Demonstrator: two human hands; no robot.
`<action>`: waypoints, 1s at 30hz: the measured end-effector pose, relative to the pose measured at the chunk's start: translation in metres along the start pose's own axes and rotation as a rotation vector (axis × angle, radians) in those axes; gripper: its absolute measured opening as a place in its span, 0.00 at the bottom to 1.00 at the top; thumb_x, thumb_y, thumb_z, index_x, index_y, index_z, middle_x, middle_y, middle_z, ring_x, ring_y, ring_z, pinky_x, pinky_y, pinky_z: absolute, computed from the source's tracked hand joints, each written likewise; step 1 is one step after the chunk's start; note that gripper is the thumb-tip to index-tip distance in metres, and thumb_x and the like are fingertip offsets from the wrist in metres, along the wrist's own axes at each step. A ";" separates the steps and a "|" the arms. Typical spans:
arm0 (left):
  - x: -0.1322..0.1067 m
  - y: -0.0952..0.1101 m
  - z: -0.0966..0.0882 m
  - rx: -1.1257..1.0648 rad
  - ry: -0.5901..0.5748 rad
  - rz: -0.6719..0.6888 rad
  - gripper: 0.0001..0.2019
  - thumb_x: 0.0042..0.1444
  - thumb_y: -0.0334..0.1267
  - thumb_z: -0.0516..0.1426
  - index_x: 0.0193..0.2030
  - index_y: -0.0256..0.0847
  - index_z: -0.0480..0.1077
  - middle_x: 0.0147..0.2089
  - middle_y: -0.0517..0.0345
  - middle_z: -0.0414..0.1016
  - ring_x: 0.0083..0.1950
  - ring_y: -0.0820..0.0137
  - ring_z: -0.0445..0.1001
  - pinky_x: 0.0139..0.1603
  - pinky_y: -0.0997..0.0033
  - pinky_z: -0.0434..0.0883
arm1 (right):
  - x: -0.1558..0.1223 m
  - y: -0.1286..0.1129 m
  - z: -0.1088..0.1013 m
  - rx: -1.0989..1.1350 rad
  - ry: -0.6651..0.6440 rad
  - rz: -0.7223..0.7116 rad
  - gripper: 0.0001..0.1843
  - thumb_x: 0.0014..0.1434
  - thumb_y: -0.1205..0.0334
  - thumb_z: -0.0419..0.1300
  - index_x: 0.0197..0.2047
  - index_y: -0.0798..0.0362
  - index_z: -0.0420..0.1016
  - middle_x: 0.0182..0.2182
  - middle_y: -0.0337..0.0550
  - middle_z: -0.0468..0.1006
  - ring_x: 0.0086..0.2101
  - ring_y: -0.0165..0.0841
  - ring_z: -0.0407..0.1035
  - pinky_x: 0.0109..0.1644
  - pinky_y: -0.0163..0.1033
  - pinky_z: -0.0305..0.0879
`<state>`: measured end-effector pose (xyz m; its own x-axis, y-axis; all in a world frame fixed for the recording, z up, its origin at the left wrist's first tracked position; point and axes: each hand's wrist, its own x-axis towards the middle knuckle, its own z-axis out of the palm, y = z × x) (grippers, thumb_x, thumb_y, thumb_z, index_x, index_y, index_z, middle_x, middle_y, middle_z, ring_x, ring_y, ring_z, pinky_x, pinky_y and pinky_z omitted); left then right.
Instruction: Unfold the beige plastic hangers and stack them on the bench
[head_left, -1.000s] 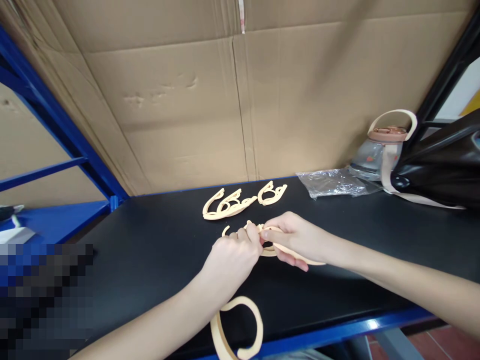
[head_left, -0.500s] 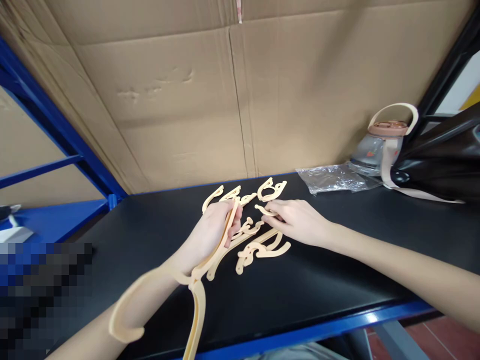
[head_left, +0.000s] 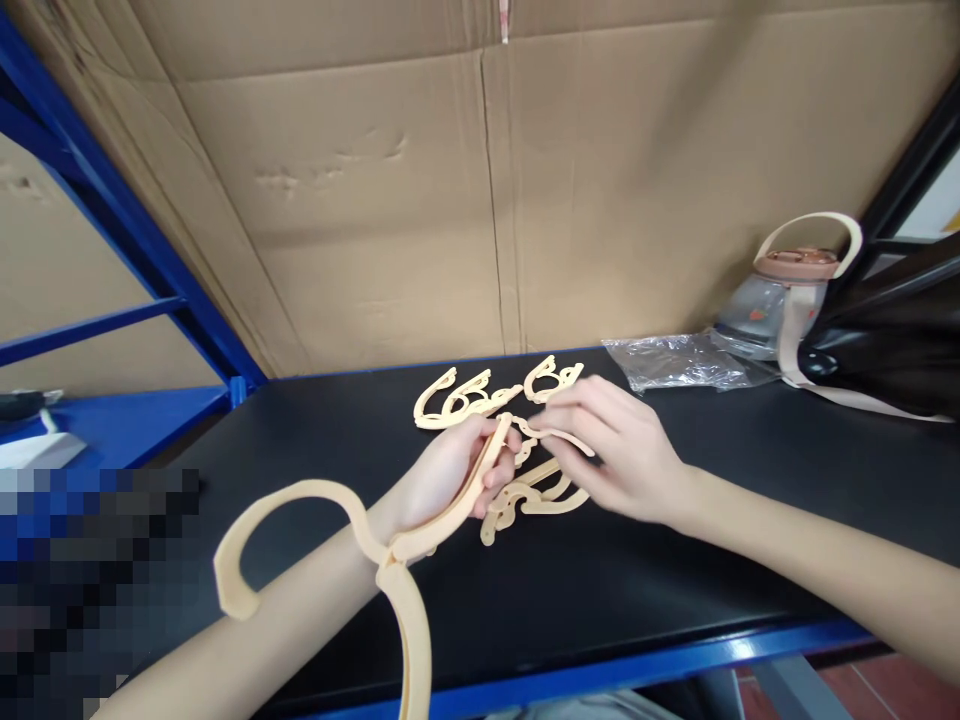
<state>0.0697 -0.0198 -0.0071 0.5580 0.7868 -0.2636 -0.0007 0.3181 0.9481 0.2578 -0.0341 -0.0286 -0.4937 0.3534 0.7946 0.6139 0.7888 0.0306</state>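
Observation:
My left hand (head_left: 465, 460) is closed around a cream plastic folding clothes hanger (head_left: 446, 525). The hanger's hook (head_left: 300, 490) curves back over my left forearm, and its other arm (head_left: 412, 640) hangs down toward the bottom edge. My right hand (head_left: 615, 445), slightly blurred, has its fingertips on a thin curved cream hanger piece (head_left: 566, 437) beside the far end of the held hanger. Whether that piece joins the held hanger is not clear. Below my hands, more hanger parts (head_left: 499, 520) lie on the black tabletop, partly covered by my fingers.
Behind my hands lie folded hangers, one group (head_left: 427, 420) at left and another (head_left: 536, 385) at right. A clear plastic bag (head_left: 667, 365) lies near a transparent bottle (head_left: 776, 305) with a strap. A cardboard wall (head_left: 375, 220) stands behind, a blue frame (head_left: 135, 240) at left.
The held hanger has tilted, with its hook raised on the left. My right hand has shifted right and closer, and the thin curved piece now extends under its fingers.

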 end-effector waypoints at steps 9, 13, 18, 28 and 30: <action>-0.009 0.003 0.017 -0.266 0.476 0.417 0.06 0.57 0.33 0.43 0.29 0.41 0.54 0.23 0.68 0.61 0.12 0.84 0.49 0.13 0.82 0.52 | -0.009 -0.069 0.003 0.417 -0.291 0.124 0.21 0.55 0.47 0.61 0.42 0.56 0.71 0.30 0.43 0.75 0.30 0.34 0.69 0.34 0.38 0.64; -0.006 0.007 0.014 -0.344 0.518 0.430 0.06 0.58 0.31 0.45 0.30 0.40 0.57 0.27 0.67 0.63 0.12 0.85 0.50 0.11 0.83 0.52 | -0.001 -0.059 0.005 0.866 -0.479 0.358 0.08 0.57 0.65 0.60 0.41 0.54 0.68 0.36 0.40 0.77 0.36 0.29 0.71 0.42 0.34 0.67; -0.005 0.018 0.001 -0.282 0.454 0.410 0.12 0.62 0.40 0.47 0.37 0.35 0.67 0.35 0.57 0.70 0.25 0.78 0.69 0.23 0.82 0.68 | 0.007 -0.043 -0.014 1.047 -0.560 0.546 0.08 0.68 0.62 0.45 0.47 0.53 0.61 0.36 0.40 0.74 0.24 0.23 0.65 0.28 0.29 0.63; -0.007 0.007 -0.002 0.318 -0.074 0.040 0.20 0.57 0.53 0.53 0.28 0.35 0.67 0.25 0.56 0.70 0.22 0.73 0.72 0.21 0.77 0.70 | 0.007 0.004 -0.018 -0.118 -0.403 0.135 0.17 0.69 0.60 0.42 0.43 0.54 0.71 0.36 0.44 0.74 0.28 0.29 0.69 0.27 0.33 0.58; -0.005 0.002 0.000 0.297 -0.074 0.021 0.20 0.57 0.53 0.53 0.26 0.36 0.64 0.20 0.62 0.65 0.17 0.76 0.66 0.16 0.79 0.66 | 0.005 0.005 -0.014 -0.282 -0.382 -0.016 0.17 0.68 0.61 0.43 0.40 0.56 0.72 0.33 0.44 0.73 0.28 0.30 0.68 0.27 0.35 0.57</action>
<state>0.0667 -0.0229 -0.0038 0.6193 0.7475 -0.2402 0.2234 0.1255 0.9666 0.2669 -0.0354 -0.0155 -0.6632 0.5435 0.5146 0.7215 0.6471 0.2464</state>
